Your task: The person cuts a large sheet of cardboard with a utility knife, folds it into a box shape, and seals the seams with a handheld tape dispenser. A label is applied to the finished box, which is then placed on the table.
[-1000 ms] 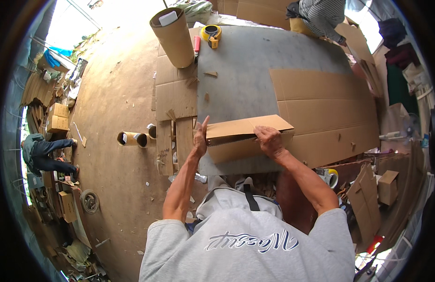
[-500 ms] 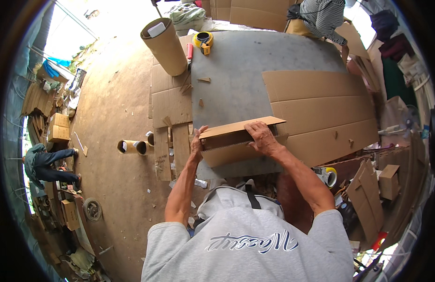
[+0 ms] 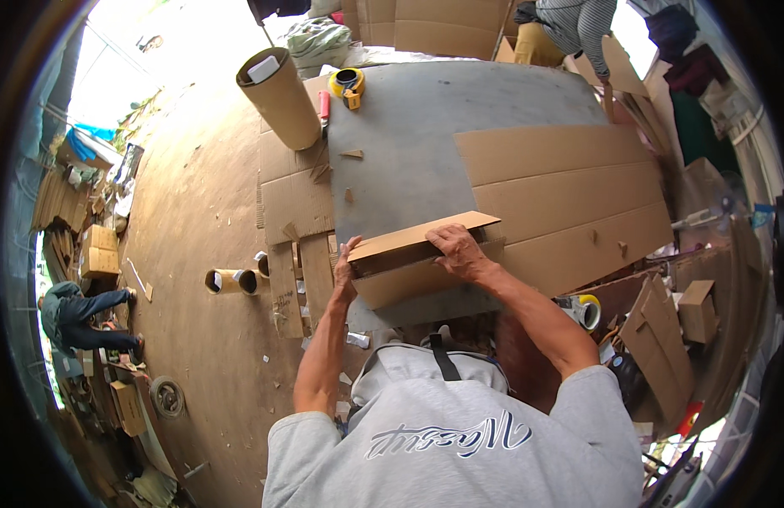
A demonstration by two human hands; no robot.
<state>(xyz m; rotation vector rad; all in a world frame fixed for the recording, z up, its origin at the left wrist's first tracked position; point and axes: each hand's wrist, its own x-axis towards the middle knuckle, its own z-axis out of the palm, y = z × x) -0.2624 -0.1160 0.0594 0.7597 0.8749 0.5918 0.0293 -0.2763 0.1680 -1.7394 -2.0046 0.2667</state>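
Between my hands lies the long brown cardboard box, on the flat grey tabletop's near edge, long axis left to right, right end angled slightly away. My left hand cups its left end; my right hand bends over its upper panel. Whether either pinches, I can't tell. Compared with a second ago, the gap under that panel is wider.
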